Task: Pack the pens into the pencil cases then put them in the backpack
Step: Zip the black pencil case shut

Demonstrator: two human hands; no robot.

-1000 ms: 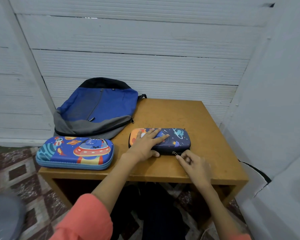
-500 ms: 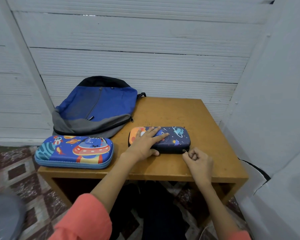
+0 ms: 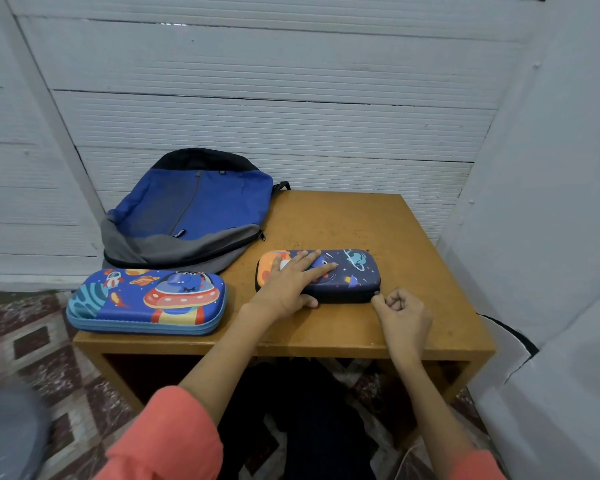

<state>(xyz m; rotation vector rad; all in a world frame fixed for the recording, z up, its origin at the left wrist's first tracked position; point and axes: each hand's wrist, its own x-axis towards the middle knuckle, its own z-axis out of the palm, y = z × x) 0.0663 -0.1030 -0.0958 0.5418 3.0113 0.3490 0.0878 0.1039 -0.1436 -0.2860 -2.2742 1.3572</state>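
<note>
Table (image 3: 343,220): small wooden top, orange-brown, set against a white ribbed wall (image 3: 291,116), with another pale panel close on the right
Dark pencil case (image 3: 352,277): navy hard-shell case printed with planets and a rocket, lying flat right of the table's middle, long side toward the person, lid down
Left hand (image 3: 288,285): laid flat on the left half of the dark pencil case, fingers straight and spread across the lid, thumb along the near edge, pressing it down
Right hand (image 3: 400,311): curled into a loose fist just beside the case's near right corner, thumb and forefinger pinching the zip pull (image 3: 377,294)
Zip pull: small metal tab at the near right corner of the dark case; how far round the zip is done up cannot be told from here
Blue pencil case (image 3: 146,301): larger, bright blue, printed with a flying saucer and planets, lying flat and closed at the near left corner of the table, its left end hanging past the edge, well apart from both hands
Backpack (image 3: 194,209): blue with a black top and grey base, lying on the far left of the table and leaning on the wall, its near edge just beside the blue pencil case
Sleeves: coral-pink, the left sleeve (image 3: 167,441) pushed up past the forearm
Floor (image 3: 32,344): patterned tiles in maroon and white, seen left of and under the table
</note>
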